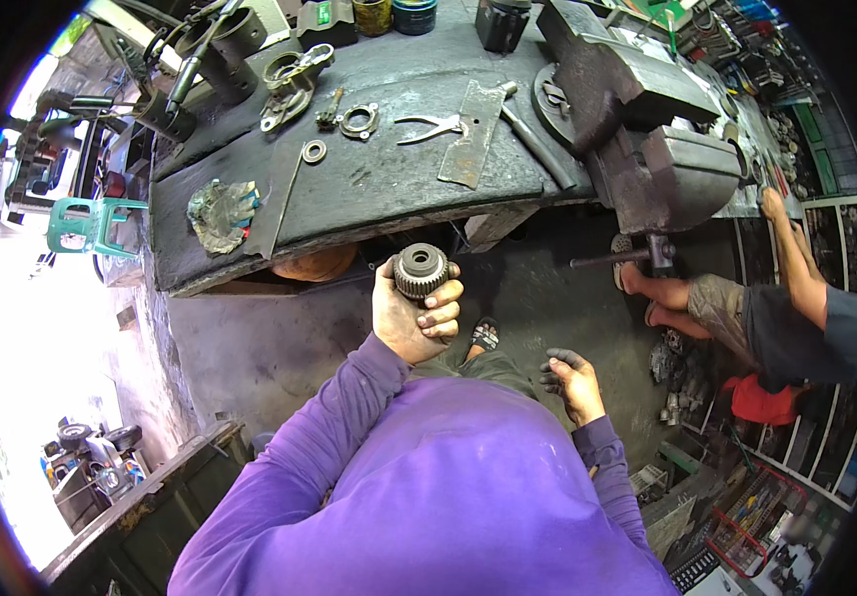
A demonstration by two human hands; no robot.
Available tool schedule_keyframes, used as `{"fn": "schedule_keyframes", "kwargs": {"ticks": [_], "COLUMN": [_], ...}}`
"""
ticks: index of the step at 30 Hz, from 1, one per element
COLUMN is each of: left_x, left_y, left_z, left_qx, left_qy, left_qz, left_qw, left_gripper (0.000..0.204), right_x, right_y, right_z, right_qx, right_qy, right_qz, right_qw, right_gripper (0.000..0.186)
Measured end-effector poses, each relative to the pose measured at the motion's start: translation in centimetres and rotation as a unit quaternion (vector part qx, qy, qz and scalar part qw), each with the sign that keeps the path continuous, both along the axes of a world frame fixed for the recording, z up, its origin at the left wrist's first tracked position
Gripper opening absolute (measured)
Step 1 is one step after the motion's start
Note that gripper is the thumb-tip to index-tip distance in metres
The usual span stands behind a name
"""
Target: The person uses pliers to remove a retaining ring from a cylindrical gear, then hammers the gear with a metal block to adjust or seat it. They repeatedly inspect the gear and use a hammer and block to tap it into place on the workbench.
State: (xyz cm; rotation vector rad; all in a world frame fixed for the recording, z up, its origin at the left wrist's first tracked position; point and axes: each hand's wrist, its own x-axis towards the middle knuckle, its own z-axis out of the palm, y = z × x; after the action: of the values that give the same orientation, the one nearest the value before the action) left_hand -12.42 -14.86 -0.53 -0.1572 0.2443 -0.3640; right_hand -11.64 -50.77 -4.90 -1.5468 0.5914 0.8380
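My left hand (414,316) is closed round a dark metal gear (420,266), a toothed ring with a round hub and a hole in its top. The gear is held upright just in front of the workbench (349,214) edge. My right hand (575,383) hangs low by my right side, apart from everything, its blackened fingers loosely bent with nothing seen in them. On the bench lie a small bearing ring (314,152), a flanged metal ring (359,121), pliers (430,128), a flat metal plate (471,139) and a hammer (538,142).
A large bench vise (672,169) juts over the bench's right front, its handle (612,260) sticking out. A crumpled rag (220,214) and a flat blade (277,199) lie at the left. Another person (786,313) is at the right. A green plastic chair (85,226) stands far left.
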Motion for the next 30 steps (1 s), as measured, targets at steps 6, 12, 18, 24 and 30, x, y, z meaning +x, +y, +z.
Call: {"fn": "schedule_keyframes", "kwargs": {"ticks": [6,12,18,24,30], "left_x": [0.3,-0.2,-0.3,-1.2,-3.2], "left_y": [-1.6,-5.6,-14.4,-28.2,-40.1], "left_z": [0.8,1.2,-0.2,-2.9,-5.3], "left_qx": [0.061,0.146,0.191,0.220,0.167], "left_qy": [0.030,0.048,0.083,0.194,0.238], "left_qz": [-0.028,-0.037,-0.020,-0.001,-0.119], "left_qw": [0.997,0.987,0.978,0.956,0.949], "left_gripper": [0.073,0.073,0.072,0.072,0.068], "right_x": [-0.9,0.6,1.9,3.8,5.3], "right_y": [-1.4,-5.2,-14.6,-29.0,-42.1], "right_z": [-1.6,-3.4,-6.1,-11.2,-14.6], "right_qx": [-0.014,-0.040,-0.015,-0.054,-0.094], "right_qy": [-0.054,-0.083,-0.077,-0.064,0.007], "right_qz": [0.067,0.113,0.120,0.150,-0.022], "right_qw": [0.996,0.989,0.990,0.985,0.995], "right_gripper": [0.031,0.032,0.031,0.029,0.025]}}
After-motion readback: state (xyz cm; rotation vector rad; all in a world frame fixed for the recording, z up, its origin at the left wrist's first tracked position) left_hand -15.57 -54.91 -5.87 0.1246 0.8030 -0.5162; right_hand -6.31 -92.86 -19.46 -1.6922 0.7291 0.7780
